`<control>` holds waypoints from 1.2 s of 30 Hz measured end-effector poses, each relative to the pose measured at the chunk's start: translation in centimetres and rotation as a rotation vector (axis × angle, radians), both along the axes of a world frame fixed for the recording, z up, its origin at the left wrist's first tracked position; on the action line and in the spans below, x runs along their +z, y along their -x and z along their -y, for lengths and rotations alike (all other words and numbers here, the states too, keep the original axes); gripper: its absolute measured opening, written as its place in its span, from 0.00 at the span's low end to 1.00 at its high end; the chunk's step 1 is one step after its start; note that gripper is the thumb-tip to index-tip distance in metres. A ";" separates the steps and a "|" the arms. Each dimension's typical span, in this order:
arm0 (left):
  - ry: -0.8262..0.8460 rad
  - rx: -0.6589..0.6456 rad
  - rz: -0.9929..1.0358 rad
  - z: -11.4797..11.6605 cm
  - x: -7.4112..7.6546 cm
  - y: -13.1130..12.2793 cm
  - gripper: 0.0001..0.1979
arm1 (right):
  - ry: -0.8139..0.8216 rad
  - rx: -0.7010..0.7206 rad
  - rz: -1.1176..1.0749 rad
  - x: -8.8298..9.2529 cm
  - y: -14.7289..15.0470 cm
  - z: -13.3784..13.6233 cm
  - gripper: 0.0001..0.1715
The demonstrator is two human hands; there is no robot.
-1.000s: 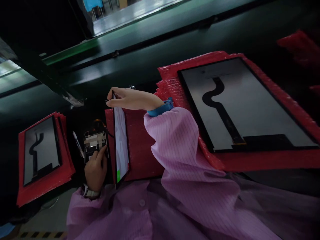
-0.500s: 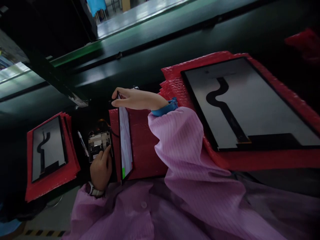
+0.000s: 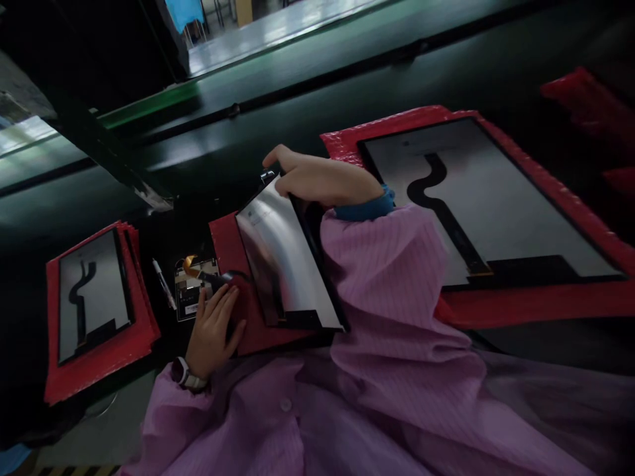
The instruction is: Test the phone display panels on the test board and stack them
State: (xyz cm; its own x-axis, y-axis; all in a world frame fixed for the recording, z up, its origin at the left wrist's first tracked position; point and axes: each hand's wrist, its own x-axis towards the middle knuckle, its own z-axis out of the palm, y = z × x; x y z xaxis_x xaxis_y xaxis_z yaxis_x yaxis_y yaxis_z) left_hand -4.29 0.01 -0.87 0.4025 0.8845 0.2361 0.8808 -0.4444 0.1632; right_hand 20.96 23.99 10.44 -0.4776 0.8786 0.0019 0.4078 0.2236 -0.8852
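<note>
My right hand (image 3: 312, 175), with a blue band at its wrist, grips the top edge of an LCD panel (image 3: 297, 264). The panel stands tilted over a red bubble-wrap sheet (image 3: 225, 241), its silvery back facing up. My left hand (image 3: 211, 334), wearing a watch, has its fingers stretched out. Their tips rest at a dark ribbon cable (image 3: 228, 276) that runs from a small circuit board unit (image 3: 187, 309) toward the panel. An orange flex piece (image 3: 190, 266) curls up above the unit.
At right, another LCD panel (image 3: 516, 218) lies on red bubble wrap (image 3: 536, 304). A smaller-looking panel (image 3: 99, 284) tops a red stack (image 3: 141, 324) at left. A white pen (image 3: 163, 283) lies beside the unit. A green rail (image 3: 149, 109) runs along the back.
My right hand has moved right and swung the panel from nearly upright, lit face showing, to tilted with its back showing. My left fingers have shifted from the board unit to the ribbon cable.
</note>
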 end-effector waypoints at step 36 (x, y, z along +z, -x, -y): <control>-0.081 -0.018 0.146 -1.1 -1.8 1.1 0.32 | 0.051 -0.354 0.197 -7.9 3.1 2.7 0.21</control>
State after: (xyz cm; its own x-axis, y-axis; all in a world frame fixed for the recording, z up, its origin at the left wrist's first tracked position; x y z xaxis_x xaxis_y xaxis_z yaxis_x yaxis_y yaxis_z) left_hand -5.40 1.08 -2.71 0.3743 0.8530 0.3639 0.8420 -0.4770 0.2521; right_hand 17.81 21.31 2.58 -0.1329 0.9853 -0.1074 0.6147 -0.0031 -0.7887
